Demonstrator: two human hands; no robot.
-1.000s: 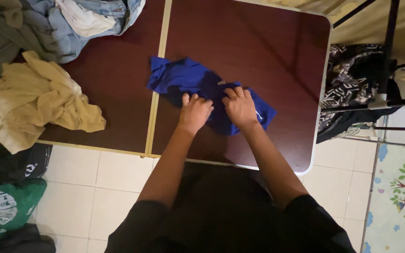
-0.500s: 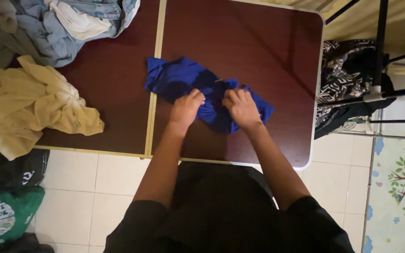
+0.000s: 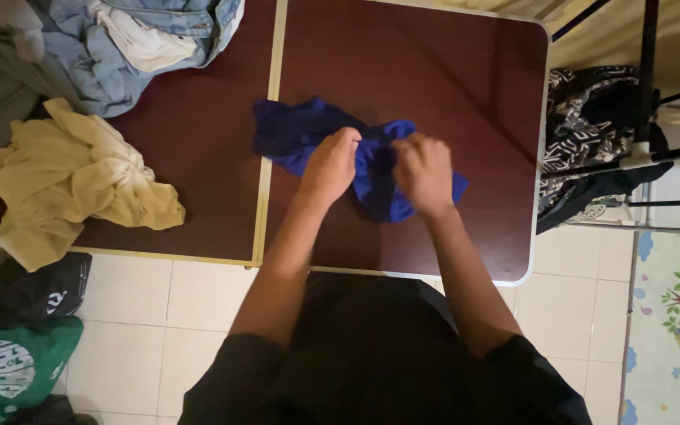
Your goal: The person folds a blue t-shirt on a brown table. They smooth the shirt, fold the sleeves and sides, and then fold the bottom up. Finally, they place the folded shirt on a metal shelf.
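Tabletop (image 3: 450,71): hands half-buried in blue garment (image 3: 293,130)

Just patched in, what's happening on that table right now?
A person stands at a dark brown folding table, both hands closed on a crumpled blue garment near its middle. The left hand and the right hand each bunch up a fold of the cloth. A rumpled cream garment lies at the table's left end, with denim clothes piled behind it. More dark and green clothes lie on the tiled floor.
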